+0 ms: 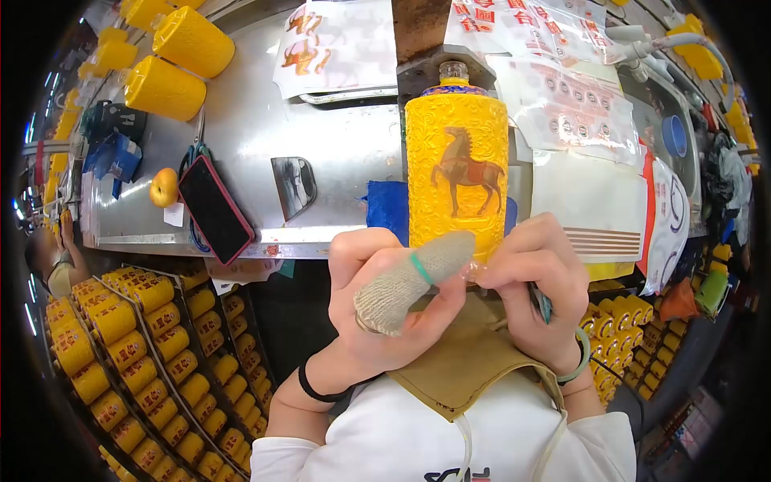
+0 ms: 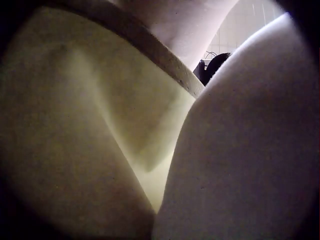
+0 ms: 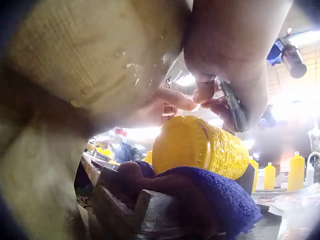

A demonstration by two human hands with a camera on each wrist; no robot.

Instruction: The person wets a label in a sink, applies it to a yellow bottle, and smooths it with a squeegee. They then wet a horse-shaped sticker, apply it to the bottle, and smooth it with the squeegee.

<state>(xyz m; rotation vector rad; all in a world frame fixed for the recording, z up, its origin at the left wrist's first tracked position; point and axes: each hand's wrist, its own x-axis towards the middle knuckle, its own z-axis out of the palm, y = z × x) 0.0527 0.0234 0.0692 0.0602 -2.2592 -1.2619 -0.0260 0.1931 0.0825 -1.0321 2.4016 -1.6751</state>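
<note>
A yellow embossed bottle with a brown horse picture lies on its side, glass neck pointing away, on a blue cloth. At its base my two hands meet. My left hand, wearing a knitted finger cover with a green band, pinches a small clear film between its fingertips. The fingertips of my right hand pinch the same piece from the other side. Tucked in the right hand is a slim dark-green tool, its kind partly hidden by the fingers. Only skin and cloth fill the left wrist view.
Decal sheets lie at the back, with more printed sheets on the right. To the left are a phone, scissors, an apple and yellow bottles. A metal block sits on the steel table. Racks of bottles stand below.
</note>
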